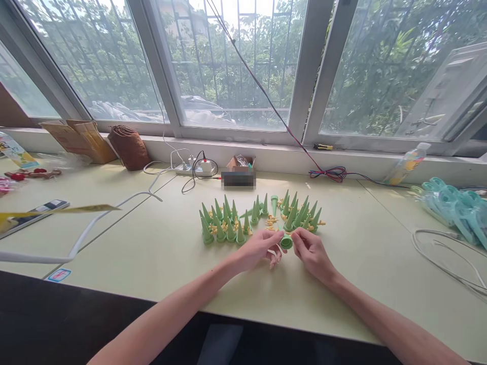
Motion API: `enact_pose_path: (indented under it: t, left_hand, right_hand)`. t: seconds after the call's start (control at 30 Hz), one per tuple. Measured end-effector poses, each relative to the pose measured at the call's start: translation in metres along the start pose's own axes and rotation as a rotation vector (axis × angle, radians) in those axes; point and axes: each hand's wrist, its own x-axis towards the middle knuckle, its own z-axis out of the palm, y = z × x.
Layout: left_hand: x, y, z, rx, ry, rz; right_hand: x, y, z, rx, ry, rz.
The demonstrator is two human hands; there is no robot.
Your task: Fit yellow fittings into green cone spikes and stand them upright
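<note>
Between my two hands is a green plastic cone (286, 242), its round hollow base turned toward me. My left hand (262, 247) grips it from the left with thumb and finger, the other fingers curled below. My right hand (310, 249) is closed in a pinch at its right upper edge; whether a small yellow part is in that pinch I cannot tell. Just beyond lie several loose small yellow pieces (271, 221). Upright green cones with yellow parts stand in a left group (219, 223) and a right group (300, 213). One cone (274, 204) stands tip-down between them.
Behind the cones are a small open box (243, 162) and a power strip (195, 169) with cables. Bagged teal plastic parts (456, 208) and a bottle (409, 165) sit at the right. A phone (36, 217), a white cable (87, 230) and a brown roll (128, 147) occupy the left.
</note>
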Motion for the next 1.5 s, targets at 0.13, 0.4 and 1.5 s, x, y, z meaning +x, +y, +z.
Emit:
enact_pose_path:
  t: [0.13, 0.4, 1.5]
  left_hand:
    - [-0.001, 0.000, -0.002, 0.054, -0.039, 0.036]
    - [-0.006, 0.002, 0.004, 0.432, 0.107, 0.212]
    - [0.001, -0.004, -0.002, 0.002, 0.004, -0.003]
  right_hand:
    - [0.000, -0.001, 0.000, -0.018, -0.001, 0.000]
    - [0.000, -0.001, -0.002, -0.056, -0.007, -0.002]
    - [0.002, 0.006, -0.001, -0.122, 0.061, -0.022]
